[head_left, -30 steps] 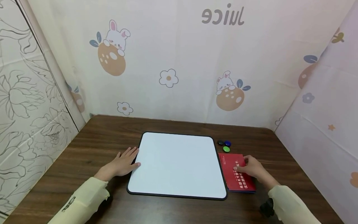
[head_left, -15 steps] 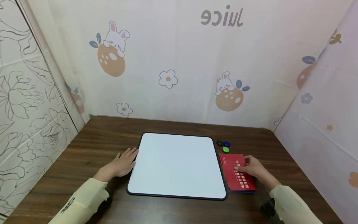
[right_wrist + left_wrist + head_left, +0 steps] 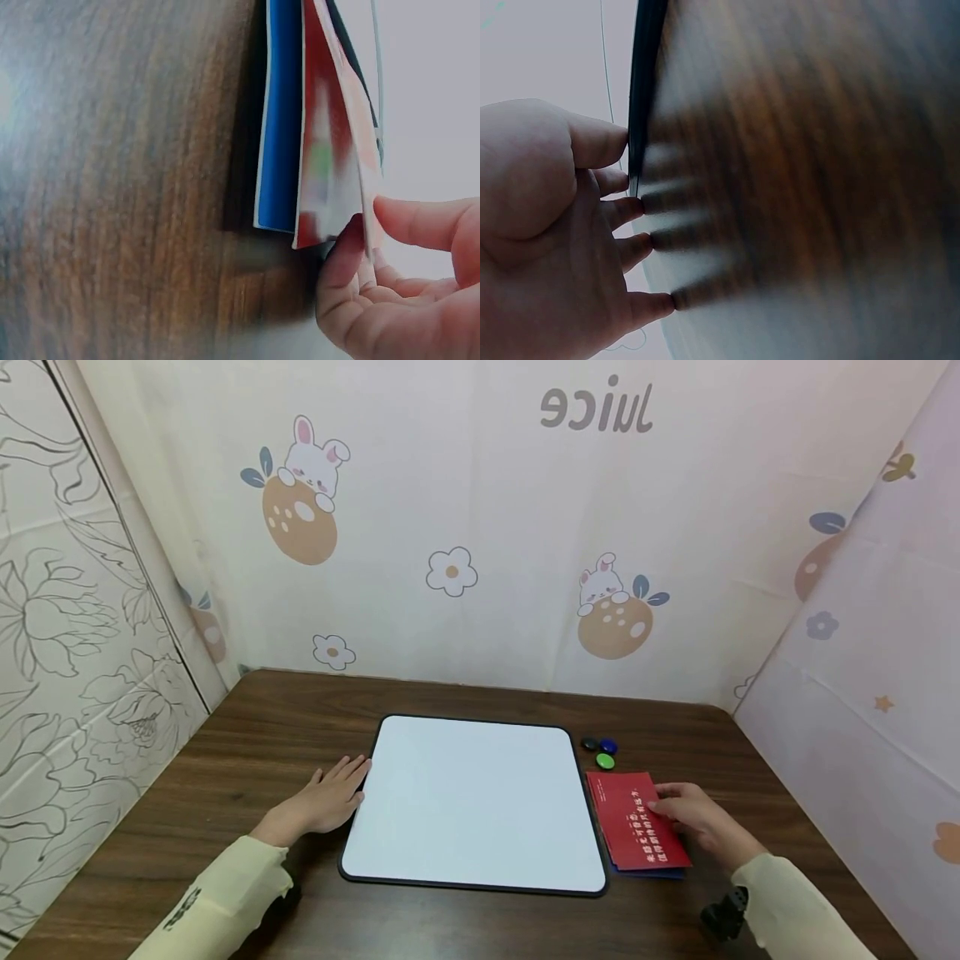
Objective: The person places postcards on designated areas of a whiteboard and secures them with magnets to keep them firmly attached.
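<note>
As the left hand (image 3: 321,797) is resting, fingers extended, against the side of a white board (image 3: 477,806), I'm watching the right hand (image 3: 701,820) pinching the edge of a red card (image 3: 622,827) between thumb and finger. That card is lying over a blue card (image 3: 281,127) on the desk (image 3: 292,722), just beside the board; three round discs (image 3: 605,762) are sitting near it.

Seemingly a homelike nook, judging by bunny-print hangings (image 3: 510,518) and floral panel (image 3: 75,585) around a wood-grain table (image 3: 277,735).

Black disc (image 3: 590,743), blue disc (image 3: 608,747), green disc (image 3: 605,762) clustered on wood-grain table (image 3: 277,727); rabbit-print backdrop (image 3: 510,485) behind.
</note>
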Available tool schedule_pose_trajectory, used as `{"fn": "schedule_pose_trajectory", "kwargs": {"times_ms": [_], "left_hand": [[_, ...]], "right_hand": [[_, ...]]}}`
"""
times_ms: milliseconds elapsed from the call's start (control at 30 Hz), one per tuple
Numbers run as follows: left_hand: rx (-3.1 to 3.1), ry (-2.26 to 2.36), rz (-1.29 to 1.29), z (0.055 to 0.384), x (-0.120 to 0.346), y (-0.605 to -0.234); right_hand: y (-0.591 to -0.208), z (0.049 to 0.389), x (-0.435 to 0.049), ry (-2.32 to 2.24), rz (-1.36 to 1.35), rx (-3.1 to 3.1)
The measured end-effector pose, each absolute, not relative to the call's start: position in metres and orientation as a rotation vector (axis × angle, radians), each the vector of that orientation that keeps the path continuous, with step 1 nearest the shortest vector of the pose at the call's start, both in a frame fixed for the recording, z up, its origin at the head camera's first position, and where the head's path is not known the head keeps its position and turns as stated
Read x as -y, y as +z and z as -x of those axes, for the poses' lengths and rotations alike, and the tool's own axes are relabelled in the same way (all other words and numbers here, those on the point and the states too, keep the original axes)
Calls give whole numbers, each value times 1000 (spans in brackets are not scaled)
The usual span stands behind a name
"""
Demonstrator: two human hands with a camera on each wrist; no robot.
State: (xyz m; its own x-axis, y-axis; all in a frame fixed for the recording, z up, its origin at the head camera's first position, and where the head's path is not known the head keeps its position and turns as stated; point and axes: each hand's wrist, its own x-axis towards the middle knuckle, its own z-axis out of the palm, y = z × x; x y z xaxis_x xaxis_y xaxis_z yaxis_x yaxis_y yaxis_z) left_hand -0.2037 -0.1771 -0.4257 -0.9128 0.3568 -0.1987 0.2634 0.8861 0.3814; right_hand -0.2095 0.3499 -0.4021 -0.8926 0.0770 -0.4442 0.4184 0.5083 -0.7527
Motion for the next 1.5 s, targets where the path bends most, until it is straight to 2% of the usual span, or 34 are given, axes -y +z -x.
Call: {"fn": "schedule_pose_trajectory", "kwargs": {"times_ms": [767,1500], "left_hand": [[-2785,523,-469,203,177,-425],[-2782,528,-504,205,179,-426]], "right_hand": [[-399,205,-364,-1576,-450,-2257],[-395,206,-347,-1723,-414,-2141]]}}
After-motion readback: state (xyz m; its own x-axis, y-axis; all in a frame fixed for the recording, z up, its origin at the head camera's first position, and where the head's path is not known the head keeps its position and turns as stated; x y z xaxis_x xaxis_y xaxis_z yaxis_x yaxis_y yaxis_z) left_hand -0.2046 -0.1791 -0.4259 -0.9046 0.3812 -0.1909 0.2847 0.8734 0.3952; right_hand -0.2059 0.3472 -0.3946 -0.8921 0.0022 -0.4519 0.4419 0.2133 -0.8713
